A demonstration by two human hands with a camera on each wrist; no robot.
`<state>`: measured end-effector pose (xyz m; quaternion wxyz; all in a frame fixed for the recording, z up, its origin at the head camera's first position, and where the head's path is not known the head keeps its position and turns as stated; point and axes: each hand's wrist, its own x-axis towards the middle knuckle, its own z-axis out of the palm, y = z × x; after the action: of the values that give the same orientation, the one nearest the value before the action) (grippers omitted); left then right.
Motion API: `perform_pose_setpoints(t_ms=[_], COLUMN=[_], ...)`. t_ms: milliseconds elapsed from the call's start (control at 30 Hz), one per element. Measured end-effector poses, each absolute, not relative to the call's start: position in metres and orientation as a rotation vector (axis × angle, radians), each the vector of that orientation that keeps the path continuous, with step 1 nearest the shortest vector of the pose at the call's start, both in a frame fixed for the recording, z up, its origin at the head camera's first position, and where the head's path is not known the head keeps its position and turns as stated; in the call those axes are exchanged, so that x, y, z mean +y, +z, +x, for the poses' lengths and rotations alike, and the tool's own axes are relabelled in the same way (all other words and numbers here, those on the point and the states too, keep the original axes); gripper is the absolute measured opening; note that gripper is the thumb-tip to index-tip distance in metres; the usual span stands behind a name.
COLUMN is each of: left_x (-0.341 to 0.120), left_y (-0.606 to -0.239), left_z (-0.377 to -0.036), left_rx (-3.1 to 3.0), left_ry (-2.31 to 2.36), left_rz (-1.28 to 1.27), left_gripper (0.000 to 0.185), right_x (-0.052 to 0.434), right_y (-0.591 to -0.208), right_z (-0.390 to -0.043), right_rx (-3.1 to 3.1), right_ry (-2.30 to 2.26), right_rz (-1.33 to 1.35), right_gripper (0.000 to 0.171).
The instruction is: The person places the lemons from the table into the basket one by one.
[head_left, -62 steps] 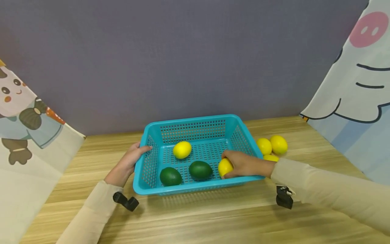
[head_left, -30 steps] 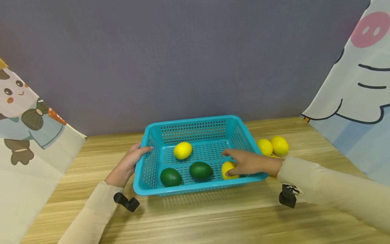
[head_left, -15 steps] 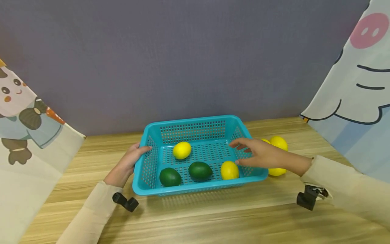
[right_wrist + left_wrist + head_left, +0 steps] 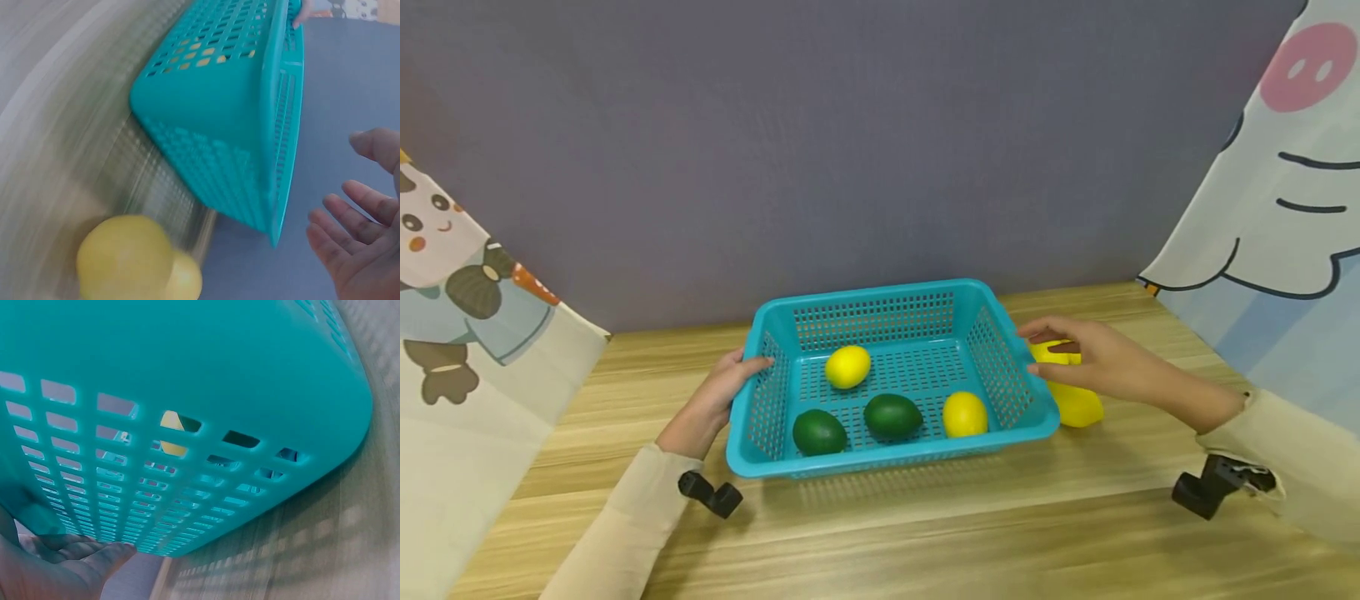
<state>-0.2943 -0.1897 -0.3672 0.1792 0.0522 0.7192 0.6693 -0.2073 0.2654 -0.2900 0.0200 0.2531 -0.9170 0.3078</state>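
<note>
A turquoise perforated basket (image 4: 880, 456) stands on the table. My left hand (image 4: 721, 392) holds its left side, thumb over the rim and fingers against the outside wall. Inside lie a lemon (image 4: 848, 367) toward the back, another lemon (image 4: 965, 415) at the front right, and two dark green, avocado-like fruits (image 4: 892, 417) along the front. My right hand (image 4: 1101, 358) hovers just past the basket's right rim, fingers spread, holding nothing. Under it are loose yellow lemons (image 4: 1075, 406), partly hidden by the hand. In the right wrist view, two lemons (image 4: 125, 259) rest beside the basket.
The wooden table (image 4: 880, 542) extends in front of the basket. A grey partition (image 4: 880, 150) rises behind it. Printed cloths with cartoon figures hang at the left and right sides. Black wrist mounts (image 4: 1213, 483) sit on both sleeves.
My right hand has let go of the lemon at the basket's front right, lifted out over the rim and moved right above the loose lemons. The left hand stays put.
</note>
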Motion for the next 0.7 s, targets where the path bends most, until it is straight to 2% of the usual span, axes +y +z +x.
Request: perform_pose_setpoints(t_ms=[433,700], left_x=[-0.189,-0.189], left_y=[-0.367,-0.367], left_z=[-0.295,-0.294], left_rx=[2.039,2.043], left_ry=[1.895,1.897], left_rz=[0.145,0.144], left_gripper=[0.052,0.054], right_x=[0.306,0.312], right_y=[-0.318,-0.339], right_z=[-0.201,-0.200], right_rx=[-2.872,-2.961], right_ry=[0.876,0.769], right_rz=[0.594,0.479], right_gripper=[0.042,0.054])
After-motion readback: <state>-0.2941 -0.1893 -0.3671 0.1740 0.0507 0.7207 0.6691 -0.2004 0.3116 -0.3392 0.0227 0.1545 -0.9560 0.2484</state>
